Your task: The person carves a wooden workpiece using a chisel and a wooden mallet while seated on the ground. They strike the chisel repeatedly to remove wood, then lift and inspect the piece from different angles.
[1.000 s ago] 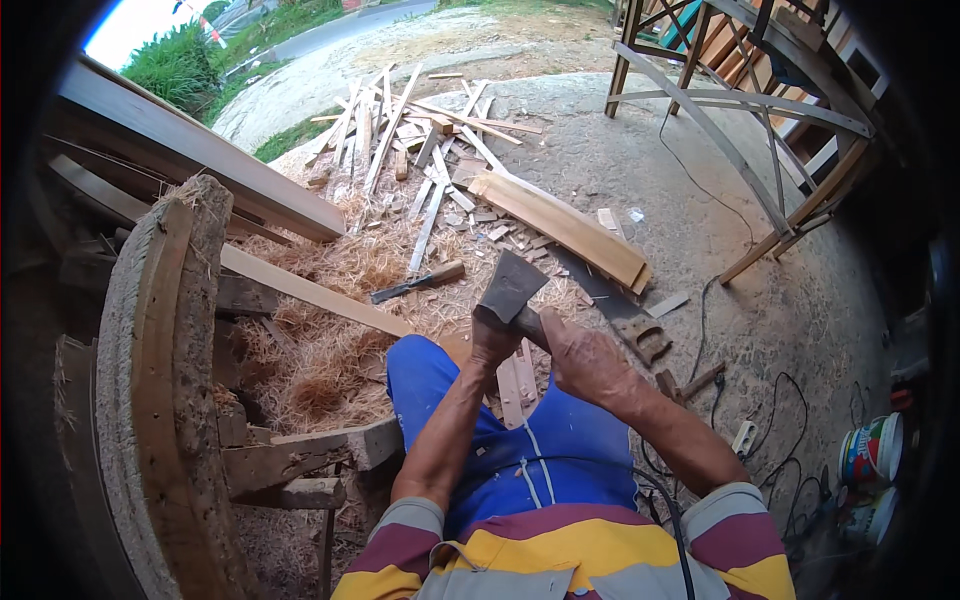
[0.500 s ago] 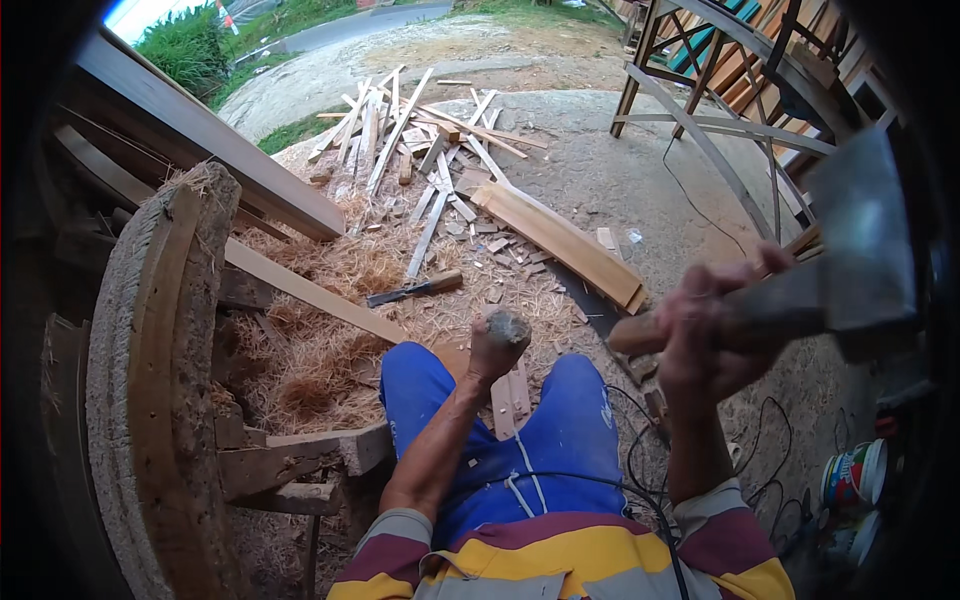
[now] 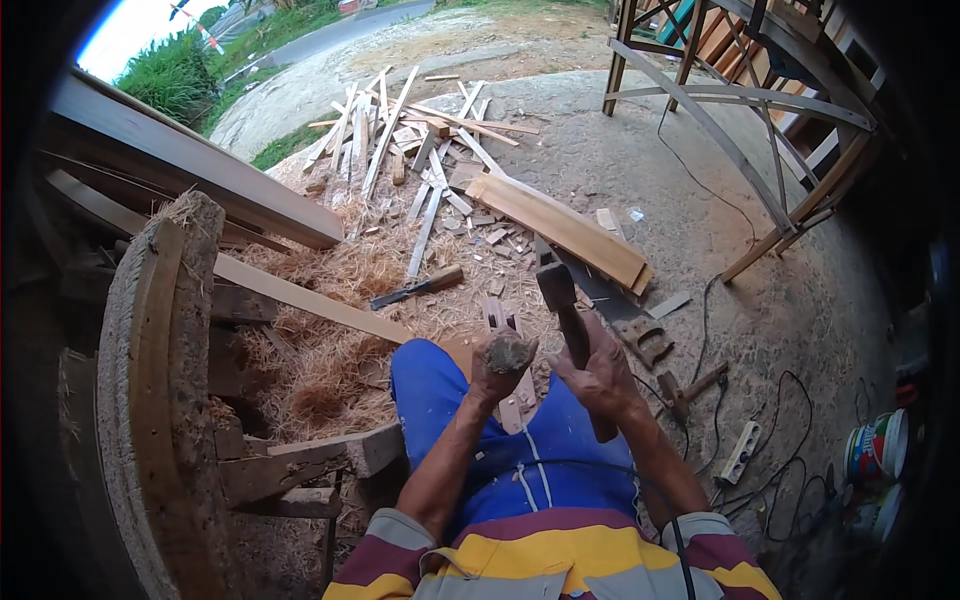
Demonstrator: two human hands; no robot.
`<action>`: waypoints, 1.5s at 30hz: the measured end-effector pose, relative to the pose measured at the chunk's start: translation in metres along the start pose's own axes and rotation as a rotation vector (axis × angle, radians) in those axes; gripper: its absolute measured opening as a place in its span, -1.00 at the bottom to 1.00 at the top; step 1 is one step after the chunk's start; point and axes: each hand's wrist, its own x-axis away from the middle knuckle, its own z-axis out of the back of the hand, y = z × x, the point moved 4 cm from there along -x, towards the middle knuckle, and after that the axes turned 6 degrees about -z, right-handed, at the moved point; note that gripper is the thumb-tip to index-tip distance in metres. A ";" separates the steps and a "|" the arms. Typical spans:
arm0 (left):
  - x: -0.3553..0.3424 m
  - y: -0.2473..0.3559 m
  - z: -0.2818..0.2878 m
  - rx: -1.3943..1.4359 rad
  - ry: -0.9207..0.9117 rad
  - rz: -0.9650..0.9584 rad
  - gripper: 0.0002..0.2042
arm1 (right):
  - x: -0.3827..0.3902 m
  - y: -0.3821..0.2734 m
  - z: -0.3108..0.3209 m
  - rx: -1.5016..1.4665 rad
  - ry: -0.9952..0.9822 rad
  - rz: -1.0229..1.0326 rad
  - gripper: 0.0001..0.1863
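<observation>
Between the person's knees, in blue trousers (image 3: 430,385), I saw a pale piece of wood (image 3: 514,414) pointing away from the body, its far end showing just beyond the hands. Dark patches showed near that end; I could not tell whether they were openings or part of a tool. The left hand (image 3: 490,378) was closed round an upright handle (image 3: 509,353), whose blunt, worn round end faced up toward my camera. The hand hid the rest of that tool, so I could not make out its lower end or whether it touched the wood.

Just beside it, the right hand (image 3: 597,375) held a hatchet (image 3: 573,335) by its wooden shaft, fingers wrapped round it; the dark head stood beyond the hand and the butt stuck out below, over the right thigh. The two hands were apart.

On the ground ahead, a chisel (image 3: 418,287) lay among wood shavings (image 3: 310,350). Farther off was a heap of sticks and offcuts (image 3: 375,140). A broad board (image 3: 560,232) lay to the right, with a saw (image 3: 608,300) along its near side. Near the person's right forearm I noted a hammer (image 3: 680,393) and a white power strip (image 3: 740,452), and beyond those a bucket (image 3: 876,447).
</observation>
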 end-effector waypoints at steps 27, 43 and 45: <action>0.086 0.065 0.023 0.465 -0.268 0.014 -0.74 | 0.036 0.054 -0.068 -0.156 -0.124 0.164 -0.69; -0.104 0.012 0.087 0.333 0.212 0.192 -0.62 | 0.015 0.096 -0.009 -0.422 0.062 -0.029 -0.64; -0.084 0.011 0.072 0.363 0.236 0.194 -0.59 | 0.014 0.108 -0.011 -0.432 0.030 -0.067 -0.64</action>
